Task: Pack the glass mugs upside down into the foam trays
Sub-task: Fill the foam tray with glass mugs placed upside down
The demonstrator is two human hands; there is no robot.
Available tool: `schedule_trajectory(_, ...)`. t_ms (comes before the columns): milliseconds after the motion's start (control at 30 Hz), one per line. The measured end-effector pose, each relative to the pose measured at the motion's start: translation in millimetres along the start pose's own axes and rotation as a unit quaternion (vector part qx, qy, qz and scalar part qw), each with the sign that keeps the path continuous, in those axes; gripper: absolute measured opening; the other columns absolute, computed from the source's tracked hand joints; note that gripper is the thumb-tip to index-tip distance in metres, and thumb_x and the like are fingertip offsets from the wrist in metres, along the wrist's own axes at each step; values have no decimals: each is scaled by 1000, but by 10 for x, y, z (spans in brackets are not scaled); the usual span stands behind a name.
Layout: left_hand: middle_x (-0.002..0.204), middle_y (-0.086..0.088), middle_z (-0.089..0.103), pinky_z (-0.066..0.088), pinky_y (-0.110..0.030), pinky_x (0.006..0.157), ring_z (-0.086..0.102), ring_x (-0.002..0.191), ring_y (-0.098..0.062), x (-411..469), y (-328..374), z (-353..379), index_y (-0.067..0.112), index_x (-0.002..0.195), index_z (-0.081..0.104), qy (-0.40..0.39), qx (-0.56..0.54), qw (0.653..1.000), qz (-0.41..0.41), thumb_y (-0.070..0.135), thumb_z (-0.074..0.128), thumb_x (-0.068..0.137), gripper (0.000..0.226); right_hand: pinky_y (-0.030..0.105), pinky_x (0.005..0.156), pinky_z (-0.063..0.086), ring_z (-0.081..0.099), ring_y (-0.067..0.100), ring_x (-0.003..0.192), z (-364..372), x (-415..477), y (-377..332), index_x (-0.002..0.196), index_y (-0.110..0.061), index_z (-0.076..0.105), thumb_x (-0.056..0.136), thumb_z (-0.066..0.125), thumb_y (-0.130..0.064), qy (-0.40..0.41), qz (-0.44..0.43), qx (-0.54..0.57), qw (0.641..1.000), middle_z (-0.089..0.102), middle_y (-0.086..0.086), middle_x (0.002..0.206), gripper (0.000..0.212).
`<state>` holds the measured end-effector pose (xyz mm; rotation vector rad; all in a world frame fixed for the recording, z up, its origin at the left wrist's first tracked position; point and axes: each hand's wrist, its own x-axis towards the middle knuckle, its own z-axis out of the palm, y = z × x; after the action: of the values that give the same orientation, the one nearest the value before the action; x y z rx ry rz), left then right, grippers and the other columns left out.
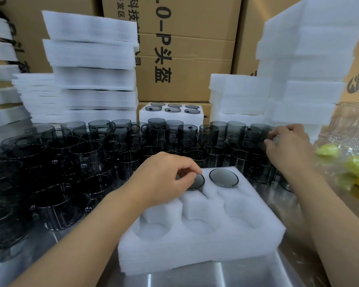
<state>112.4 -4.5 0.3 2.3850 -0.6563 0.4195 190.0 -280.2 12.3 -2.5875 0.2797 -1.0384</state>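
A white foam tray (205,245) lies in front of me. Two dark glass mugs sit upside down in its far row, one (223,177) fully in view. My left hand (164,179) covers part of the other mug (197,182), its fingertips pinching that mug's base rim. The near row of round holes holds nothing. Many loose dark glass mugs (91,152) stand crowded across the table behind and left of the tray. My right hand (288,146) reaches to the right end of that crowd, fingers curled round one mug (265,133).
A filled foam tray (171,119) sits at the back centre. Stacks of foam trays rise at the back left (91,65) and back right (298,69), with cardboard boxes (184,48) behind. Crinkled plastic wrap (348,131) and yellow items (327,150) lie at the right.
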Motion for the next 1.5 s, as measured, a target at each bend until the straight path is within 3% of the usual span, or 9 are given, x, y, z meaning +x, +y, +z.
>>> schedule_trajectory(100, 70, 21, 66, 40, -15, 53, 52, 52, 5, -3, -3, 9, 36, 89, 73, 2, -7, 1000, 2, 21, 62, 87, 19, 38, 91, 38, 46, 35, 114, -90, -16, -124, 103, -12, 64, 86, 61, -18, 38, -34, 91, 994, 46, 13, 124, 18)
schedule_trajectory(267, 91, 13, 70, 45, -9, 64, 62, 77, 0, 30, -13, 3, 43, 105, 61, 74, -138, 988, -10, 8, 64, 86, 39, 37, 94, 48, 58, 21, 97, -139, -258, -492, 89, -22, 57, 85, 67, -14, -25, -186, 293, 937, 40, -3, 119, 13)
schedule_trajectory(467, 113, 23, 57, 52, -19, 76, 56, 101, 7, 85, -94, -10, 47, 139, 19, 80, -181, 978, -64, 19, 78, 76, 91, 18, 91, 40, 51, 12, 99, -109, -579, -739, 88, -8, 66, 81, 65, -14, -14, -392, 283, 875, 44, 3, 122, 9)
schedule_trajectory(567, 112, 18, 56, 49, -16, 73, 56, 102, 7, 107, -115, 8, 37, 147, 15, 86, -203, 973, -63, 16, 81, 71, 103, 12, 91, 37, 49, 11, 101, -79, -654, -782, 85, -7, 69, 78, 70, -8, -40, -438, 265, 858, 47, 12, 124, 7)
schedule_trajectory(733, 108, 13, 58, 50, -16, 74, 57, 97, 6, 104, -118, 6, 56, 121, 26, 109, -193, 974, -47, 15, 80, 70, 85, 18, 87, 43, 51, 7, 98, -100, -661, -769, 87, -9, 67, 75, 70, -12, -56, -425, 288, 856, 49, 7, 122, 12)
schedule_trajectory(867, 108, 9, 58, 47, -13, 66, 57, 87, 7, 107, -111, 16, 46, 108, 34, 118, -185, 975, -33, 11, 83, 67, 72, 17, 81, 47, 50, 0, 100, -134, -683, -771, 125, -20, 49, 74, 70, -22, -100, -402, 308, 857, 50, -7, 118, 55)
schedule_trajectory(967, 107, 10, 59, 46, -12, 65, 57, 85, 6, 101, -123, 19, 41, 106, 35, 118, -189, 974, -30, 13, 84, 65, 69, 21, 83, 47, 50, 1, 103, -155, -681, -773, 133, -22, 43, 73, 70, -29, -105, -403, 290, 861, 52, -9, 116, 66)
schedule_trajectory(1333, 104, 13, 60, 48, -16, 69, 56, 86, 9, 103, -141, 32, 46, 112, 33, 97, -174, 979, -45, 15, 81, 66, 74, 26, 82, 48, 53, 8, 102, -154, -677, -769, 132, -21, 47, 73, 73, -32, -116, -407, 275, 863, 54, -4, 115, 65)
schedule_trajectory(1500, 110, 13, 59, 50, -20, 72, 57, 97, 4, 105, -157, 21, 44, 139, 28, 69, -180, 980, -54, 19, 80, 68, 91, 30, 78, 51, 54, 9, 98, -148, -687, -764, 132, -25, 46, 74, 73, -38, -132, -380, 283, 871, 54, -6, 113, 65)
